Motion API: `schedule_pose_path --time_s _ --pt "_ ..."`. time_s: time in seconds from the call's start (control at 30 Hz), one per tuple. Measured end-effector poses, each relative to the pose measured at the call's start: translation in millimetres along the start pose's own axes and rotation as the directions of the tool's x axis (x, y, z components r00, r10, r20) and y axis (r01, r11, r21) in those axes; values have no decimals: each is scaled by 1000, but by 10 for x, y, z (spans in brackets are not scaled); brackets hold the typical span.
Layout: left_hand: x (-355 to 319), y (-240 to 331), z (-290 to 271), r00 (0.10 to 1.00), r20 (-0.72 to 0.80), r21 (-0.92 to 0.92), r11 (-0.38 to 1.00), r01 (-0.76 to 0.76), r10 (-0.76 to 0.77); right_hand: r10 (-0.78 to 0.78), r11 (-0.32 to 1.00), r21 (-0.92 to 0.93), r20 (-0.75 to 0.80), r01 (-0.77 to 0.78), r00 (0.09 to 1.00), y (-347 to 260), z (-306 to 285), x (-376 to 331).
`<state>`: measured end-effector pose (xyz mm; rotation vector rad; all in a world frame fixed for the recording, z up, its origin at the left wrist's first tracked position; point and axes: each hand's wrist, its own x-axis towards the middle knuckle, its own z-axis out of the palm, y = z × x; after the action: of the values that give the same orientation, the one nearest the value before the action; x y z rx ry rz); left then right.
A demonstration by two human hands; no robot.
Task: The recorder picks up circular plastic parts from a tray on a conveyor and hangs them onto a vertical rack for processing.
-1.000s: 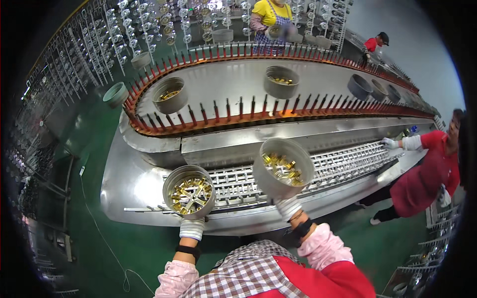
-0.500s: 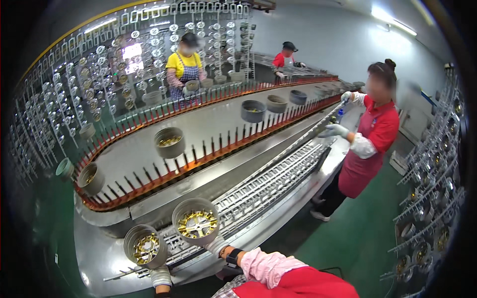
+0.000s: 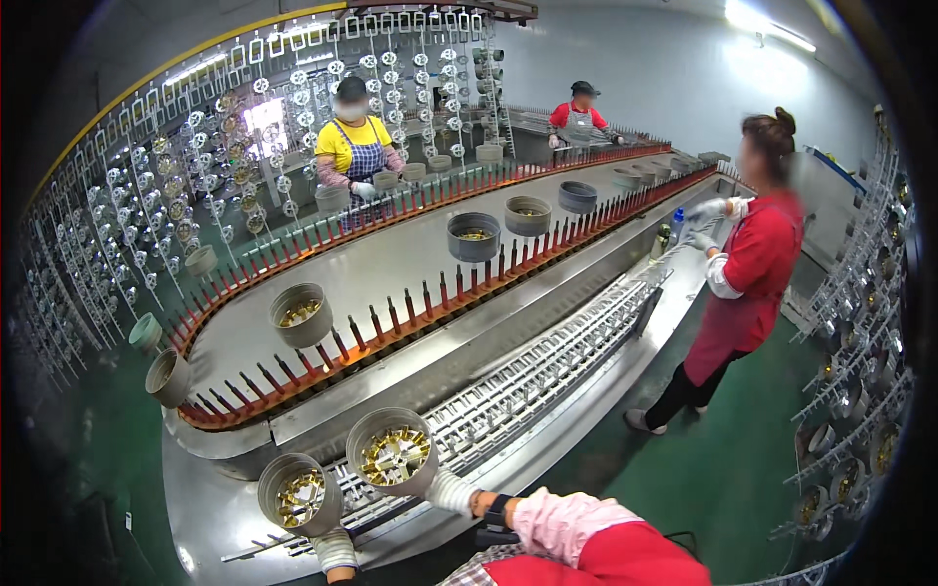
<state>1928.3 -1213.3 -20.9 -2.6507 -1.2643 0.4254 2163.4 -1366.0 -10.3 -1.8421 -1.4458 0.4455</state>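
My left hand (image 3: 335,550), in a white striped glove, grips the lower side of a grey round tub (image 3: 266,490) at the front of the metal bench. Gold and silver wheel-like parts (image 3: 301,496) show inside it. Its fingers are partly hidden behind the tub. My right hand (image 3: 450,490), gloved alike, grips the lower right side of a second grey round tub (image 3: 361,438). That one holds a gold piece with a silver cross-shaped middle (image 3: 395,456). Both tubs are tilted with their mouths toward me, side by side above long metal racks (image 3: 508,415).
A looped conveyor (image 3: 366,350) with upright red and dark pins runs beyond the bench. Several grey tubs (image 3: 473,236) sit inside its loop. At right a co-worker in red (image 3: 757,259) stands at the bench. Two others work on the far side. Hanging racks (image 3: 850,391) line the right.
The view has shifted, and both tubs stay in my hands. The co-worker at right has turned further toward the bench and lowered their arms with the long rack.
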Motion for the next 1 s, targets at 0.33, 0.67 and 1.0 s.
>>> schedule_pose_path --time_s 0.33,0.67,1.0 --pt "245 780 455 939 -318 54 986 156 -131 210 762 631 -35 -141 977 961 -3122 240" --pt "129 1446 40 938 79 13 941 338 -338 361 933 252 -609 -258 706 3478 -4570 1814" --pt "-58 2064 -61 891 12 -190 874 447 -454 314 920 -107 -368 -376 875 3931 -4342 2650"
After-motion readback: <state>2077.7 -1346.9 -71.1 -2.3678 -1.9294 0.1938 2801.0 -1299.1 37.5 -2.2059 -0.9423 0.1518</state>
